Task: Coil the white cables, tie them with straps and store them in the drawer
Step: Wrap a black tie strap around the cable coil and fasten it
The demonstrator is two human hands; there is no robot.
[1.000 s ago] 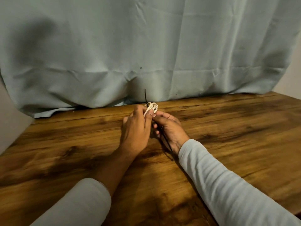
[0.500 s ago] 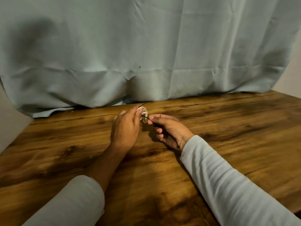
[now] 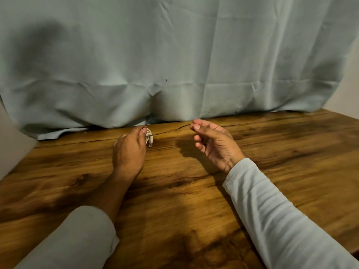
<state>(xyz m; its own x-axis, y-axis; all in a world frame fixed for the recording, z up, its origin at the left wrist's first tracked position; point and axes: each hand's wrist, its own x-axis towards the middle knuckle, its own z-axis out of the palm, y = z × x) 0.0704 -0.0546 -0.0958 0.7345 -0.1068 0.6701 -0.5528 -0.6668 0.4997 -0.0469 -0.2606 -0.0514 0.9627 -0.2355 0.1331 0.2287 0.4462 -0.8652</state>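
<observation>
- White cable (image 3: 150, 138), wound into a small tight coil, is sitting in the left hand (image 3: 129, 150) near the far edge of the tabletop (image 3: 186, 193), a little left of that edge's middle.
- That hand is showing its back to the camera, and its thumb and fingers (image 3: 134, 133) are closing narrowly round the coil, so only the coil's right side is peeking out.
- I cannot tell whether the coil's lower end is touching the wood or hanging just above it.
- A thin black strap (image 3: 171, 131) is crossing the middle of the coil and stretching rightward to the right hand (image 3: 214, 145), while a short end is sticking up behind the left thumb.
- The right hand is hovering over the tabletop, well apart from the left one, with its palm turning leftward.
- Its thumb and forefinger are pinching together at the strap's far end, and the other fingers (image 3: 200, 145) are curling loosely below them.
- The strap is running close to a dark seam in the wood, so its exact line is hard to follow.
- A grey-blue cloth (image 3: 174, 55) is hanging along the far edge, its hem lying on the wood.
- Pale sleeves are covering both arms: the left sleeve (image 3: 77, 239) is sitting pushed up the forearm, and the right sleeve (image 3: 275, 214) is reaching the wrist.
</observation>
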